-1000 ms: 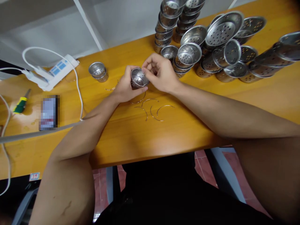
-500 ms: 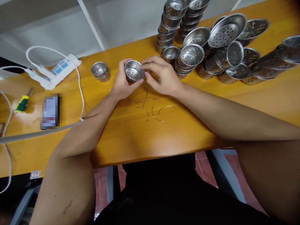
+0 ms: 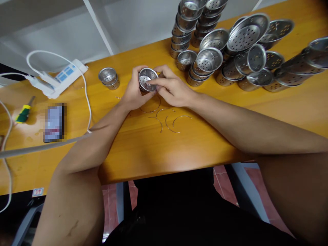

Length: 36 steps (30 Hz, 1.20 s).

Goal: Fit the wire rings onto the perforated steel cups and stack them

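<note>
Nearest the table edge, several curved wire bails (image 3: 170, 121) are seen lying loose on the orange wooden table (image 3: 159, 153), just in front of the hands. Slightly beyond them, a small perforated steel cup (image 3: 147, 80) is held above the table between both hands, its open mouth tilted toward the camera. The left hand (image 3: 133, 92) is wrapped around the cup's wall, fingers curled and pressed against the metal. The right hand (image 3: 171, 89) is laid against the rim, with the index finger stretched across the opening and the thumb closed beneath it; a thin wire seems to be pinched there, though this cannot be told for certain. The cup is judged light, rigid and smooth, likely slippery on its polished wall and possibly sharp at the rim, so it is best gripped around the wall. The wires are judged springy and easily bent. To the left, a single cup (image 3: 109, 77), a power strip (image 3: 61, 78) and a screwdriver (image 3: 23, 113) are seen. Farthest off, stacked cups (image 3: 230, 51) are piled at the right.
</note>
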{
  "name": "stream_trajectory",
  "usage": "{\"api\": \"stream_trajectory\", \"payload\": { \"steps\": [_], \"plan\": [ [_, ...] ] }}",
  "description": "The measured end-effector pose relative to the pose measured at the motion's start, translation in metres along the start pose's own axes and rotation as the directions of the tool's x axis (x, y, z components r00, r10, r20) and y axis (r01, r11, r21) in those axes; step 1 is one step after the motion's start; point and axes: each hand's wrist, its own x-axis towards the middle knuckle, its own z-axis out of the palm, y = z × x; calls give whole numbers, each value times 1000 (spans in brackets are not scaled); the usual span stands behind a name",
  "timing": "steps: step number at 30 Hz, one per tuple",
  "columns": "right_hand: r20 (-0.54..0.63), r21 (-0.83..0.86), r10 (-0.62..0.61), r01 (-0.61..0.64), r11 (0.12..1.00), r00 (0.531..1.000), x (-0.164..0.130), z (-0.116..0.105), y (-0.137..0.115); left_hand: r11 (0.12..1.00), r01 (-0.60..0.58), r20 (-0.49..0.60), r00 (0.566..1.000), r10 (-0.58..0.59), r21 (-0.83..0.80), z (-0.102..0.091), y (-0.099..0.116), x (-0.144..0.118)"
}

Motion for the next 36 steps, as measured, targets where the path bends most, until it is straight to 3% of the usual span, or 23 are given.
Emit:
{"api": "stream_trajectory", "payload": {
  "steps": [4,7,11,13,17,22,26,28,32,36],
  "plan": [
    [-23,34,-22,23,999,999,-1,4,3,994,-93,-60,994,90,-49,3,-9,0],
    [-32,40,-30,31,999,999,1,3,1,994,-98,-24,995,97,-47,1,-7,-1],
    [-32,12,-15,16,1000,999,5,0,-4,994,20,206,978,-41,104,-10,14,-1],
    [-9,-18,-5,4,1000,1000,8,-6,-8,992,-7,276,961,-29,127,-13,19,0],
    [-16,-112,25,-27,993,1000,15,-42,-22,995,-100,144,985,97,11,-9,-3,-2],
    [-2,-251,147,-143,957,989,30,-116,-30,985,122,122,983,-137,124,-12,-14,-6],
    [88,-341,371,-322,883,924,53,-156,-12,978,155,98,981,-169,139,-17,-4,-3],
    [177,-388,426,-335,859,887,67,-165,-2,976,158,100,980,-174,148,-18,-6,-3],
    [242,-535,501,-317,783,831,90,-165,-2,982,132,100,984,-145,132,-17,-24,-8],
    [210,-686,613,-332,647,762,102,-155,-4,985,99,108,988,-115,138,-19,-33,-11]
  ]
}}
